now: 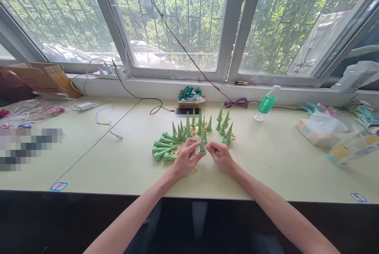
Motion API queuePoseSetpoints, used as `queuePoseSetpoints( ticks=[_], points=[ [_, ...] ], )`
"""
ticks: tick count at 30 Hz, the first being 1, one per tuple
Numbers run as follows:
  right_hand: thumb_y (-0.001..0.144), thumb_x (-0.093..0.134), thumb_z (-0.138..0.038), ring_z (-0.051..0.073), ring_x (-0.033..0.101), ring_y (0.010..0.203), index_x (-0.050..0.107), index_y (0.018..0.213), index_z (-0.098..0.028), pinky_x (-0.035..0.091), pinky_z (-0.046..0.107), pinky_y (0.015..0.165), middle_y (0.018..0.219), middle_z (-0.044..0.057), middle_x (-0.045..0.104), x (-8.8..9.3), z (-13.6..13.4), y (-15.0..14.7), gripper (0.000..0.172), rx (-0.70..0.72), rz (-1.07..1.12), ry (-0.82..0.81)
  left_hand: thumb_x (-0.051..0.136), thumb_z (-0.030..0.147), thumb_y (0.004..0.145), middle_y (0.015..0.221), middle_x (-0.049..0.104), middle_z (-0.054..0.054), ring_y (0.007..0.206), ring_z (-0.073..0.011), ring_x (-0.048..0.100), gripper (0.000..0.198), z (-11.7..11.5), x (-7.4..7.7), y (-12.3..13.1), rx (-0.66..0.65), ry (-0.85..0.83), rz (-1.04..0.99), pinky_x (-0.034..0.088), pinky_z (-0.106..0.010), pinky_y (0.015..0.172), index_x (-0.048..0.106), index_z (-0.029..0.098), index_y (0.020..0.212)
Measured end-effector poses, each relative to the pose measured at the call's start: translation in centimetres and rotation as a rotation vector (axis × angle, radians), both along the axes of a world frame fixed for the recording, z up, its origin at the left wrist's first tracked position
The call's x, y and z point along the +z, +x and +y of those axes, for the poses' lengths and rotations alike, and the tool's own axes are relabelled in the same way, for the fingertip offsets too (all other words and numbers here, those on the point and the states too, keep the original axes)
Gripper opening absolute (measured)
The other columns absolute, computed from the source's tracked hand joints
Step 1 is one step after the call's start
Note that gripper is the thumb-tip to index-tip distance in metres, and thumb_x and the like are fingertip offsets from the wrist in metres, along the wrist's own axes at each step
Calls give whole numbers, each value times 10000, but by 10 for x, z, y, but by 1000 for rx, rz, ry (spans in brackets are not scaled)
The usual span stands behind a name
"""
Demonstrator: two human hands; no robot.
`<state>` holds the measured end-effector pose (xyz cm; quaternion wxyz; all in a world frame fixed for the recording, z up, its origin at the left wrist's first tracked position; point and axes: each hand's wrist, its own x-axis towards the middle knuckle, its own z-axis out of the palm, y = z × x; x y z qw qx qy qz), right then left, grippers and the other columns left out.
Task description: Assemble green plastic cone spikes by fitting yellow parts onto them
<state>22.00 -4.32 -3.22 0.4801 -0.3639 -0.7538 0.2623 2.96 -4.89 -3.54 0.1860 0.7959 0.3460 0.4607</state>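
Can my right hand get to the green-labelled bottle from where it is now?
Probably yes, with a stretch: the right hand, beside the green cone in the left hand, could pass to the right of the standing green cones to reach the green-labelled bottle.

Bare left hand (187,157) and bare right hand (222,157), slim fingers, uncovered wrists. Slender left forearm (133,210), tiny round spot (161,187) near wrist. Right forearm (278,202) likewise bare, widening toward elbow. Dark bluish clothing (152,228) at lap, shadowed, cut unclear.
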Motion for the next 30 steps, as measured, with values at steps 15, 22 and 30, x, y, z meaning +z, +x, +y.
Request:
queuePoseSetpoints(
  ticks=[15, 22, 30],
  points=[
    [965, 464, -352, 89, 298, 502, 486, 684, -189, 264, 235, 479, 559, -49, 353, -2, 2, -3, 326, -127, 81, 53, 495, 361, 965, 805, 516, -8, 582, -79, 456, 233, -2, 3, 4, 156, 39, -39, 384, -217, 541, 614, 172, 901],
    [971, 474, -332, 90, 317, 498, 526, 700, -186, 282, 232, 480, 555, -48, 383, -2, 1, -4, 312, -138, 76, 102, 270, 446, 1022, 620, 602, -34, 588, -117, 561, 650, -4, 3, 2, 63, -81, 44, 397, -256, 613, 628, 155, 564],
    [994, 449, -311, 107, 355, 527, 560, 723, -196, 327, 242, 521, 581, -29, 439, -7, -1, -6, 315, -104, -29, 221, 203, 562, 1000, 614, 667, -46, 592, -132, 602, 757, -2, 6, 3, 70, -220, 19, 443, -256, 648, 689, 165, 577]
  ],
)
